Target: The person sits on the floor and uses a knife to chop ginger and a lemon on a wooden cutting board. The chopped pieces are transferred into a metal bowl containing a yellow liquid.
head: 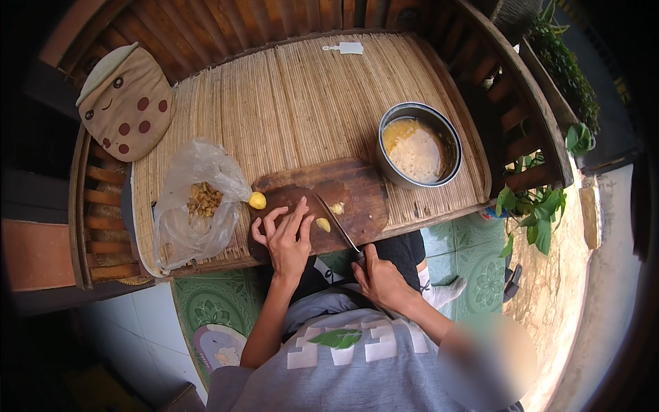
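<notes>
My right hand (378, 275) is closed around the dark handle of a kitchen knife (335, 220), whose blade lies slanted over a wooden cutting board (355, 180). Fingers spread, my left hand (288, 239) rests at the board's left part, left of the blade; nothing is seen held in it. Between that hand and the blade is a pale yellow piece (323, 224), and right of the blade sit small pale pieces (337, 208). A round yellow peeled item (257, 200) lies at the board's upper left edge, against a clear plastic bag (198, 242) with brownish scraps (204, 199) in it.
A metal pot (419, 183) with cloudy yellowish liquid stands beyond the board's right end. Everything rests on a reed mat (288, 103) over a wooden bench with slatted rails (535, 103). A face-patterned cushion (128, 103) leans at left, and a white board-shaped tag (350, 48) lies at the back.
</notes>
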The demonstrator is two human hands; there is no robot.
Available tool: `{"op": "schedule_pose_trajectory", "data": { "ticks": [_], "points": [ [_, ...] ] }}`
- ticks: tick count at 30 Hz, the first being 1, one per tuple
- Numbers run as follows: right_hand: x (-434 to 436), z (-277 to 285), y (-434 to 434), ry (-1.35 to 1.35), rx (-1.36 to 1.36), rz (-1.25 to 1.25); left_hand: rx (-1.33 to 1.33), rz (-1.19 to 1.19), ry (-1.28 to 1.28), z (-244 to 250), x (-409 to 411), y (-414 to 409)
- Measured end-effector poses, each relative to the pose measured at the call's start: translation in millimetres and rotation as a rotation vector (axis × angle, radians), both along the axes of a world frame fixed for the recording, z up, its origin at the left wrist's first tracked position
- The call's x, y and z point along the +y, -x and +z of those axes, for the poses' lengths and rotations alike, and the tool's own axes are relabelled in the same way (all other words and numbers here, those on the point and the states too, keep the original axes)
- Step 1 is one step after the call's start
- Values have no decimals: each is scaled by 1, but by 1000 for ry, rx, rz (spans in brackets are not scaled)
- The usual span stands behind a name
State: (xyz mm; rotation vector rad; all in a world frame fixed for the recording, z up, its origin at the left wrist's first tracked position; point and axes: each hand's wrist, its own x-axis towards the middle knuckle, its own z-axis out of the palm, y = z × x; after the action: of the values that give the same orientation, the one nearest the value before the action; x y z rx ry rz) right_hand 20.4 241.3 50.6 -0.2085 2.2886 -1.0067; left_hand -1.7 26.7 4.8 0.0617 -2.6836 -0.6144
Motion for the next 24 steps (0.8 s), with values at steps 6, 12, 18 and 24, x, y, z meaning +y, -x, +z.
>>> {"op": "schedule_pose_trajectory", "data": {
  "ticks": [6,12,18,24],
  "points": [
    [20,0,-1,-8,-11,10,-21,-259,-2,-3,1,-5],
    [17,3,-3,2,42,9,1,111,110,-7,12,9],
    [13,1,-7,4,-1,21,-64,156,-36,5,1,10],
    [12,4,-5,7,-36,27,-69,12,35,-2,6,-9]
  ]
}}
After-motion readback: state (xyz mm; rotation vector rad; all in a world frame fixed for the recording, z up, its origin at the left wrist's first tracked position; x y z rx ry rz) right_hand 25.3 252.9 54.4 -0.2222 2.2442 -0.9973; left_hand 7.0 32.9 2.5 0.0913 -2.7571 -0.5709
